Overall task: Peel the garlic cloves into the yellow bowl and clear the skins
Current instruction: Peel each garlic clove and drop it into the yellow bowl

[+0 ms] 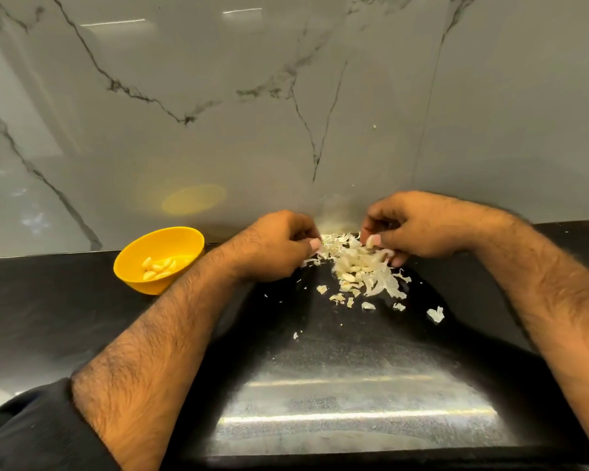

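Loose skins (361, 266) lie between my curled left hand (279, 246) and right hand (419, 229), which pinches one; yellow bowl (159, 258) at nine o'clock.

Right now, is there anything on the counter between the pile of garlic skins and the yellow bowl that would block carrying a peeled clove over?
Only the person's own left hand and forearm lie between the pile of garlic skins and the yellow bowl. No other object stands on that stretch of black counter.
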Available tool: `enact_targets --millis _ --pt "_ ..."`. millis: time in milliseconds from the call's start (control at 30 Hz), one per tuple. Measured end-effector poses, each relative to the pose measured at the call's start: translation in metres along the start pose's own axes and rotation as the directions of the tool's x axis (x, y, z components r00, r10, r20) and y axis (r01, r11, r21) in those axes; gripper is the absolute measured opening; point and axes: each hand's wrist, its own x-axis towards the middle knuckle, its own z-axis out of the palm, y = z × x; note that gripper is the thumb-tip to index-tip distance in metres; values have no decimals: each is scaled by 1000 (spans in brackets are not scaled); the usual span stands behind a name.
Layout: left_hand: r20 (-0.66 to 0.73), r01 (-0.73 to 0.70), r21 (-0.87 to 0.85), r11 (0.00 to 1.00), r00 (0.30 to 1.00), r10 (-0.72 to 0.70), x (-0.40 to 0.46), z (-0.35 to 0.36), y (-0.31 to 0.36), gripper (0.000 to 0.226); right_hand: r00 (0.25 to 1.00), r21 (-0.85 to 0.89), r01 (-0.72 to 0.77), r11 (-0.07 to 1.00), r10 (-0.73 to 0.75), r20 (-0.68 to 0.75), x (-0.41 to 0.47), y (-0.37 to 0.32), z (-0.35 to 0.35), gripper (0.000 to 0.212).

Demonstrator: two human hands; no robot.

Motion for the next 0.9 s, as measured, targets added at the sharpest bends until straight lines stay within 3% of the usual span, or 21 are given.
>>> enact_targets --millis 67,100,167,267,400,500,567,767,900 --pt "37 -61 -276 959 997 74 -1 3 0 15 996 144 90 986 -86 -31 -2 -3 -3 9" --pt "17 -91 -332 939 995 102 -1 2 -1 16 993 201 113 973 -101 -69 -4 -2 -8 10" --pt "-80 -129 -297 946 991 110 -1 -2 -3 12 983 254 134 958 -96 -155 -8 2 -17 9" --pt "-242 -81 -103 991 969 54 1 -5 -5 13 979 352 137 926 -71 -193 -11 7 -22 11" --pt "-156 -29 61 998 987 38 2 -1 -6 14 990 342 100 934 -58 -130 -7 7 -17 13" --pt "-4 -132 -124 983 991 133 0 2 -2 18 990 337 100 936 -61 -124 -7 9 -18 13" --pt "16 -203 -235 951 977 212 -1 4 -2 20 991 408 110 906 -67 -117 -7 12 -18 15" --pt "-277 -276 -194 941 936 218 -2 5 3 24 989 636 151 757 -115 -97 -4 12 -13 27" --pt "-362 -318 -206 925 903 230 -3 8 9 27 980 708 191 680 -167 -104 -3 7 -8 29"
